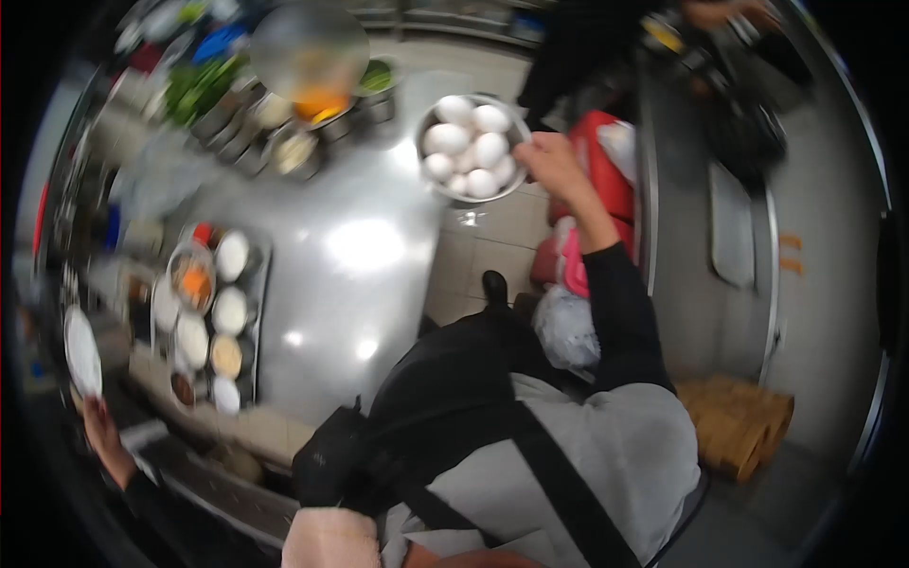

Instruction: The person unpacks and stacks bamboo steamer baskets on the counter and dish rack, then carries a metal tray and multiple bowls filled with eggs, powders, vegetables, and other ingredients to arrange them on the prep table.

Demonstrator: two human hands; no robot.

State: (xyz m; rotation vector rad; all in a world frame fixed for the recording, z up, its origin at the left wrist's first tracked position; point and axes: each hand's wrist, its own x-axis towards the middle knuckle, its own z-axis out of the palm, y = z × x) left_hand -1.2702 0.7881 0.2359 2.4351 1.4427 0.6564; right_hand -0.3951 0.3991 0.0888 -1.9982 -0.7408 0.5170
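Note:
My right hand (554, 163) is closed on the right side of a round metal bowl (428, 180). Several white eggs (454, 139) fill the bowl, which is at the edge of the steel table. At the far lower left, my left hand (106, 440) grips the lower end of a white plate (82, 350), seen tilted and narrowed near the lens edge. Its fingers are partly hidden and blurred.
On the steel table (331, 312) stands a tray (263, 312) of filled containers (192, 341). Behind are leafy greens (201, 90) and metal tubs (295, 153). Red containers (606, 180) and a plastic bag (566, 327) stand at right. A co-worker's hand (720, 13) shows at top right.

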